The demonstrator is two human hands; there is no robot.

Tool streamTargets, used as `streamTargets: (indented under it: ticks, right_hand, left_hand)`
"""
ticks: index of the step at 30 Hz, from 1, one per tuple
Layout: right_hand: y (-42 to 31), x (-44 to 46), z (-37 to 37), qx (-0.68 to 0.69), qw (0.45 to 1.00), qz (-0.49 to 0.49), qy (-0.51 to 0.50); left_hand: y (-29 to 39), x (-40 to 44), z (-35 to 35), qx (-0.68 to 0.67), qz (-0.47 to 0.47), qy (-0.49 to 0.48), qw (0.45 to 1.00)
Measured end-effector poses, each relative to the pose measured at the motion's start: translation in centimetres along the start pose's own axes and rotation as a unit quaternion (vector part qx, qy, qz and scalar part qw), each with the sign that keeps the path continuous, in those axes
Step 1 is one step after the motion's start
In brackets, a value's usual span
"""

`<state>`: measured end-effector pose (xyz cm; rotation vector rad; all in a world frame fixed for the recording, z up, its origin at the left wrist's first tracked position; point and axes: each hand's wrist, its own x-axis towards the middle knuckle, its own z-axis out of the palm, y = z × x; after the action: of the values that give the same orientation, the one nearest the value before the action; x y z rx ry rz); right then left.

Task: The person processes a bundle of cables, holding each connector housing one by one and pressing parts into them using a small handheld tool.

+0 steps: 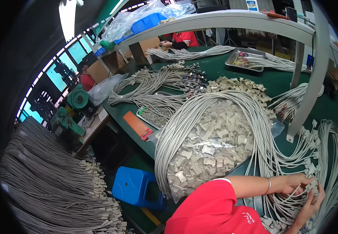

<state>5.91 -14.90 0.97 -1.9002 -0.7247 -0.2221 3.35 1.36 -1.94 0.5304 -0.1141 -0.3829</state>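
At the right side of the head view, my left hand (298,181) reaches out from a red sleeve, a bracelet on its wrist. Its fingers are closed round a cable with a beige connector (312,185) at its end. From below comes my right hand (311,206), with thumb and fingertips pinching the same connector. Under and around both hands lie many light grey cables (272,165) with beige connector ends. A large clear plastic bag (211,144) full of loose beige connector shells stands to the left, with a cable bundle draped over it.
A blue stool (132,187) and a big stack of grey cables (52,183) are at the left. A metal frame post (311,78) rises from the green table (118,113). Cable bundles, a metal tray (245,70) and a co-worker in red (184,38) are farther back.
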Motion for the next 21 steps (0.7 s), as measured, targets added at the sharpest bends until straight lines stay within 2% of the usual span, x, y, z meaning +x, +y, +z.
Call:
streamTargets:
  ticks: [4,7,8,10,11,13,15,17,21]
  right_hand:
    - [-0.4,-0.1,-0.1,-0.06,0.998,-0.037,0.003]
    - [-0.8,0.0,0.5,-0.016,0.999,-0.024,0.022]
    - [-0.9,-0.1,0.6,-0.016,0.999,-0.024,0.022]
    - [-1.1,-0.1,0.6,-0.021,0.999,-0.026,0.033]
    - [-0.9,-0.1,0.5,-0.021,0.999,-0.026,0.034]
    - [-0.1,-0.2,0.1,0.007,0.999,0.036,-0.01]
    - [0.4,-0.5,0.0,0.02,0.998,0.037,-0.042]
    - [-0.1,-0.7,0.4,0.033,0.996,0.04,-0.073]
    - [-0.5,-0.6,0.8,0.079,0.993,0.049,-0.077]
  left_hand:
    - [0.3,-0.5,1.4,0.068,0.018,0.026,0.997]
    - [0.4,-0.3,1.8,0.142,0.041,0.069,0.987]
    - [0.1,-0.2,1.6,0.142,0.041,0.069,0.987]
    - [-0.4,0.3,1.2,0.115,0.096,0.148,0.978]
    - [-0.3,0.3,1.1,0.116,0.095,0.147,0.978]
    - [-0.1,0.2,1.0,0.052,0.12,0.177,0.975]
    - [-0.2,0.5,0.4,0.06,0.135,0.151,0.977]
    - [-0.1,-0.2,0.6,0.15,0.115,0.126,0.974]
    - [-0.1,-0.9,2.7,0.202,0.114,0.161,0.959]
